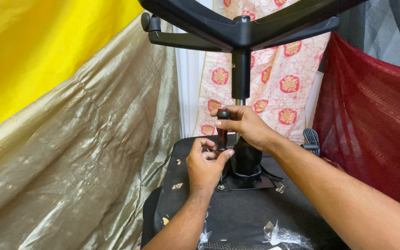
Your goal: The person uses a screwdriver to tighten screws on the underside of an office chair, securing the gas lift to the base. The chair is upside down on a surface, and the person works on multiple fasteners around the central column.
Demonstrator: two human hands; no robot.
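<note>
The screwdriver [222,129] stands upright, its long axis vertical, over the near left corner of the metal plate [251,181] on the upturned chair seat [241,213]. The right hand [244,126] clenches the dark handle at the top. The left hand [204,165], just below it, pinches the shaft between its fingers [223,155], close beside the gas cylinder [240,74].

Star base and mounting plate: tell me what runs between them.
In the head view, the black gas-lift column runs from the star base down to the mounting plate; the right hand crosses it.
</note>
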